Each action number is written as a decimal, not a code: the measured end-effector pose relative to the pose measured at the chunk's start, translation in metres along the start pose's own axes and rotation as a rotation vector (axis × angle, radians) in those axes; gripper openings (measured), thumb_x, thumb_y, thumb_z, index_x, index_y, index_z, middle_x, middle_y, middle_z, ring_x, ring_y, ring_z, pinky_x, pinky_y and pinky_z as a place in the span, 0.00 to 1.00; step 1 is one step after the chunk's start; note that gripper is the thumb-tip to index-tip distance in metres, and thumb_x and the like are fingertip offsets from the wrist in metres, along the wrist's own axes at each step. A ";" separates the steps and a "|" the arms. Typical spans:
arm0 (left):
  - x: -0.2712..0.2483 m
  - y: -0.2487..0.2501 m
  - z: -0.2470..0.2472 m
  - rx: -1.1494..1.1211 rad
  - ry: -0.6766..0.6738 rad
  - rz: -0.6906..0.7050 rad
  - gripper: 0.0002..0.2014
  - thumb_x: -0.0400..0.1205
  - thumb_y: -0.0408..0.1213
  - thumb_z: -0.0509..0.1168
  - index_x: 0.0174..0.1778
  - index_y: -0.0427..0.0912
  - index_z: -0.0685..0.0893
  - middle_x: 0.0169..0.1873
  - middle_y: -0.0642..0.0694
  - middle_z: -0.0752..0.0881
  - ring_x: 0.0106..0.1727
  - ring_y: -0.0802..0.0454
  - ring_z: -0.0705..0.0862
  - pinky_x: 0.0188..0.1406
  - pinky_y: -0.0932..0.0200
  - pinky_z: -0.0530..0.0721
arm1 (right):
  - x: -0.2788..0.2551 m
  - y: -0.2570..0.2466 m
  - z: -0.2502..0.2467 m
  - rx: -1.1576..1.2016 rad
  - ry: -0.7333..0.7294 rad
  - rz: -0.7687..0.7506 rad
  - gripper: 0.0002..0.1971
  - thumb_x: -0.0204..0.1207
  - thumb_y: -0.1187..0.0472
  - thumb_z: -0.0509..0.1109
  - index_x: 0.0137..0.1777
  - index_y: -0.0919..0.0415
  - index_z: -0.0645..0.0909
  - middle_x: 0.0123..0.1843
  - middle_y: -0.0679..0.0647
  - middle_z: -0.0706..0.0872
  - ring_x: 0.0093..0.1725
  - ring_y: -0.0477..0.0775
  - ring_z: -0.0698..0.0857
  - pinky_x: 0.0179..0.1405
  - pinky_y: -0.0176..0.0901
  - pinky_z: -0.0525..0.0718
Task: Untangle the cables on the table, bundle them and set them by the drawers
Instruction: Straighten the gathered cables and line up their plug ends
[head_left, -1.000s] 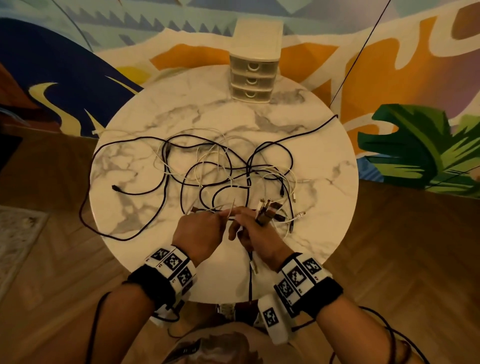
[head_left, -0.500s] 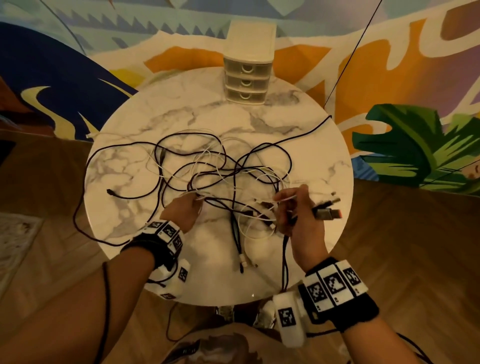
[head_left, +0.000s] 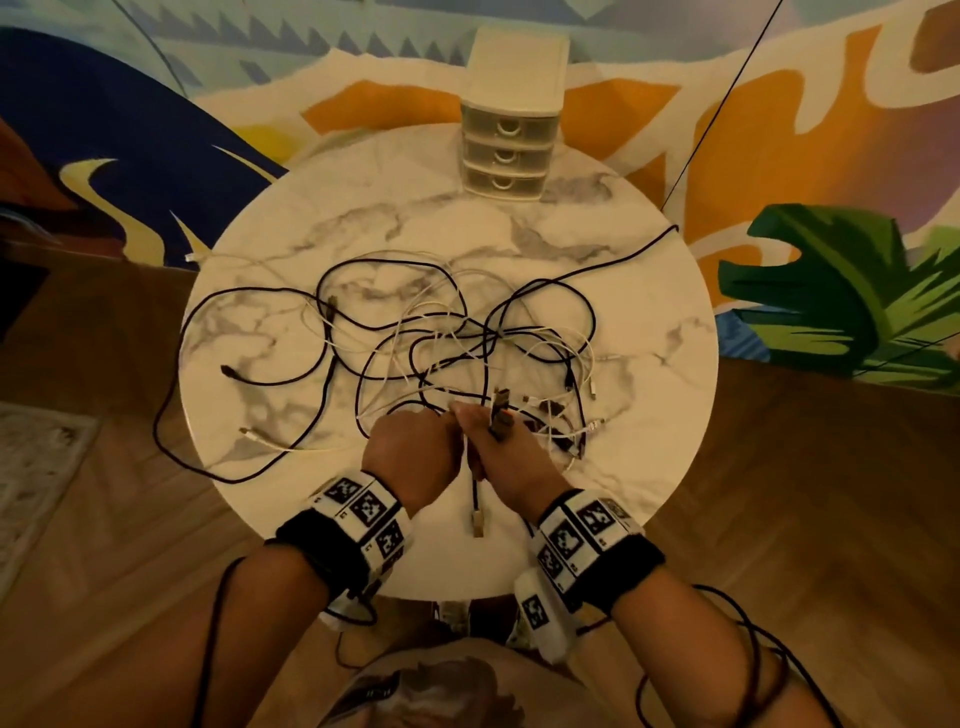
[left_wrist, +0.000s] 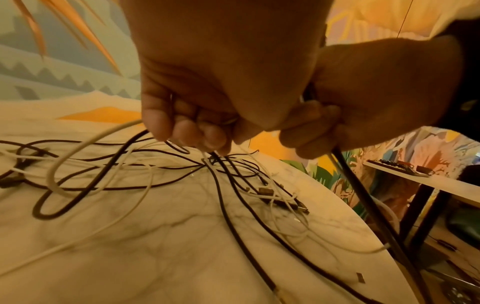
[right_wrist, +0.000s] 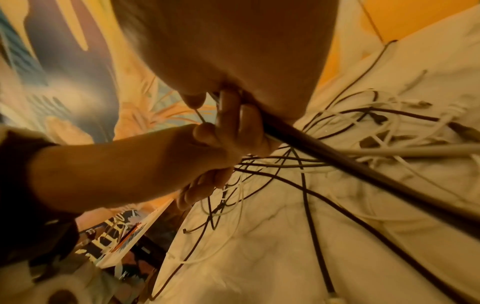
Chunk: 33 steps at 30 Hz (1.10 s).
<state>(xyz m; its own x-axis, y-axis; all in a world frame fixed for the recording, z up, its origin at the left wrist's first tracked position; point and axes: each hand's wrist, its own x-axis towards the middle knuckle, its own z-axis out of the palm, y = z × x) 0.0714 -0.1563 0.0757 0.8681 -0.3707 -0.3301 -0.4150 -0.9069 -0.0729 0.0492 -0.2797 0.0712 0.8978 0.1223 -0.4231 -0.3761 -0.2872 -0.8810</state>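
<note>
Cables (head_left: 447, 332), thin black and white ones, sprawl knotted across the round marbled surface (head_left: 649, 415). Left hand (head_left: 410, 449) and right hand (head_left: 506, 449) meet at the near edge, fingers (left_wrist: 182, 127) clenched on strands. Drawers (head_left: 511, 140) stand at the far rim; painted mural wall (head_left: 104, 130), wooden floor (head_left: 805, 493).

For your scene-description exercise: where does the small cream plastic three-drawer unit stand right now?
In the head view, the small cream plastic three-drawer unit stands at the far edge of the round marble table, beyond the tangled cables.
</note>
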 end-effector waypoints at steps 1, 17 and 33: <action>0.000 0.000 -0.001 -0.001 -0.024 -0.003 0.14 0.84 0.41 0.51 0.53 0.43 0.81 0.46 0.45 0.87 0.45 0.44 0.86 0.35 0.57 0.74 | -0.002 -0.003 0.000 -0.003 -0.017 -0.026 0.26 0.84 0.46 0.55 0.46 0.71 0.81 0.23 0.52 0.76 0.24 0.46 0.74 0.36 0.39 0.76; 0.036 -0.068 0.058 -1.111 0.158 -0.333 0.08 0.84 0.36 0.58 0.46 0.42 0.82 0.33 0.48 0.82 0.35 0.44 0.82 0.36 0.59 0.82 | -0.015 -0.027 -0.043 0.182 0.358 -0.290 0.20 0.86 0.51 0.54 0.46 0.56 0.86 0.18 0.41 0.70 0.19 0.39 0.67 0.27 0.36 0.64; 0.032 -0.018 0.032 -0.262 0.208 0.128 0.12 0.83 0.41 0.51 0.49 0.44 0.80 0.43 0.45 0.85 0.47 0.44 0.83 0.40 0.52 0.81 | 0.018 0.004 -0.010 0.112 0.104 0.012 0.23 0.84 0.47 0.55 0.58 0.65 0.82 0.19 0.49 0.73 0.18 0.42 0.71 0.26 0.36 0.70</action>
<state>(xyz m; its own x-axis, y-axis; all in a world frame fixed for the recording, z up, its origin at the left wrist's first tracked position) 0.0984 -0.1457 0.0365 0.8614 -0.4934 -0.1203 -0.4637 -0.8608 0.2098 0.0657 -0.2885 0.0622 0.9097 0.0188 -0.4148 -0.4051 -0.1791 -0.8966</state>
